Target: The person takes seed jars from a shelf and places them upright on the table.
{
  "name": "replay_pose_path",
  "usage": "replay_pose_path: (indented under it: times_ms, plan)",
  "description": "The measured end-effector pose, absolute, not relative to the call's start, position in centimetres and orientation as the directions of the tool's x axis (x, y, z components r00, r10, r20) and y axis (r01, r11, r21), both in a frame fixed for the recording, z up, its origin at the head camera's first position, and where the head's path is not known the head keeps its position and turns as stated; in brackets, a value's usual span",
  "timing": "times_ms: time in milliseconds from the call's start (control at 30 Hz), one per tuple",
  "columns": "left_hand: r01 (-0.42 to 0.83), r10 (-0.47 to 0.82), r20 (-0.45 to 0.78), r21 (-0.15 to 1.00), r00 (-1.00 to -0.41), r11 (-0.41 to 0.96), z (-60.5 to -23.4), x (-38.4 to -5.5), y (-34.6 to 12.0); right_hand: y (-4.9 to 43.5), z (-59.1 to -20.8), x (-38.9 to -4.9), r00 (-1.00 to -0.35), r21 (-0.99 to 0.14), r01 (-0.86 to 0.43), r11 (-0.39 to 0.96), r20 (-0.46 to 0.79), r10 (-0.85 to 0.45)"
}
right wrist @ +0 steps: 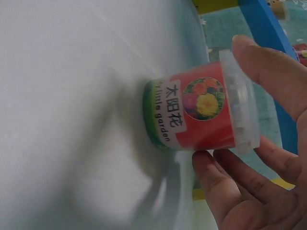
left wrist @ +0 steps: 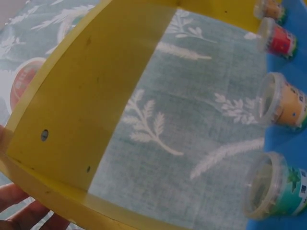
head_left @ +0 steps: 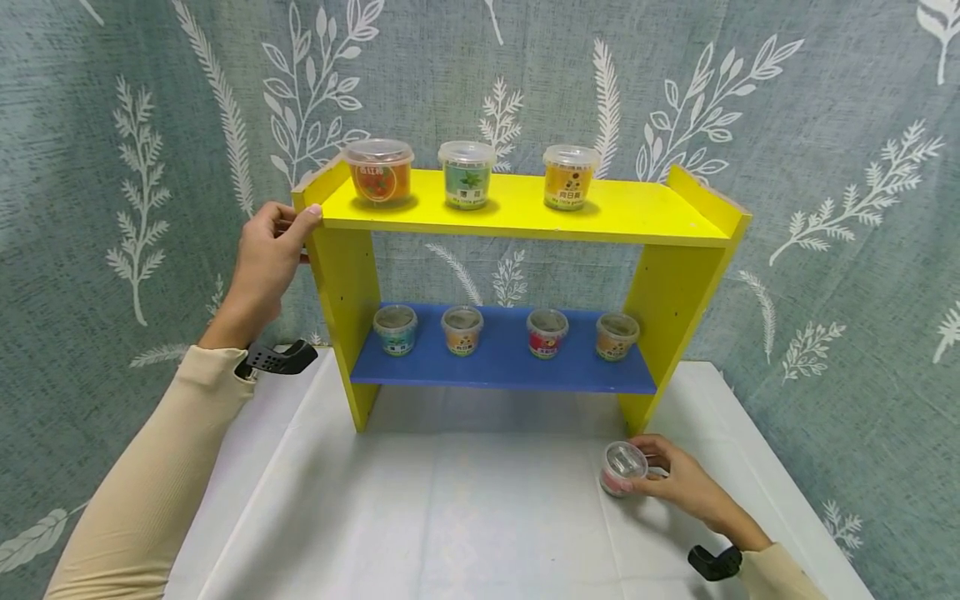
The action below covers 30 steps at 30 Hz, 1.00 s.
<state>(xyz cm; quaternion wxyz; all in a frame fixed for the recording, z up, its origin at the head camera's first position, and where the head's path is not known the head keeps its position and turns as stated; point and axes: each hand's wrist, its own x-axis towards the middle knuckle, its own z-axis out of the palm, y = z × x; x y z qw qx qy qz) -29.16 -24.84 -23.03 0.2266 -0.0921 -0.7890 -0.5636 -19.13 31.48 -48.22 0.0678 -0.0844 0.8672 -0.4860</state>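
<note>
My left hand [head_left: 266, 258] grips the upper left corner of a yellow shelf unit [head_left: 517, 215], thumb on the top edge. In the left wrist view, the fingers [left wrist: 29, 213] show beside the side board. Low at the front right, my right hand [head_left: 686, 482] holds a small lidded plastic cup [head_left: 622, 469] between thumb and fingers. The right wrist view shows its red label [right wrist: 201, 110] with flowers and "little garden" print. That cup is upright, at or just above the white tablecloth [head_left: 480, 517]; I cannot tell whether its base touches.
On the top board stand an orange cup [head_left: 379, 173], a green cup [head_left: 467, 176] and a yellow cup [head_left: 569, 178]. The blue lower board [head_left: 502, 372] carries several smaller cups, among them a red one [head_left: 547, 335]. A leaf-patterned curtain [head_left: 825, 208] hangs behind.
</note>
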Motion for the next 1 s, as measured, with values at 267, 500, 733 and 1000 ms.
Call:
replay_pose_path:
  times_ms: [267, 500, 733, 1000]
  plan:
    - [0.388, -0.112, 0.451, 0.851, -0.885, 0.354, -23.1, -29.2, -24.9, 32.3, -46.3, -19.1, -0.969, -0.841, -0.161, 0.517, 0.034, -0.246]
    - [0.386, -0.113, 0.449, 0.851, -0.886, 0.355, -23.0, -29.2, -24.9, 32.8, -44.1, -19.1, -0.967, -0.811, -0.223, 0.54, 0.112, -0.23]
    - [0.383, -0.114, 0.446, 0.853, -0.888, 0.355, -22.9, -29.1, -24.9, 32.9, -42.4, -19.3, -0.952, -0.792, -0.293, 0.536, 0.19, -0.24]
    - [0.382, -0.116, 0.445, 0.854, -0.888, 0.353, -22.9, -29.2, -25.0, 33.0, -39.9, -19.4, -0.929, -0.785, -0.362, 0.502, 0.258, -0.267]
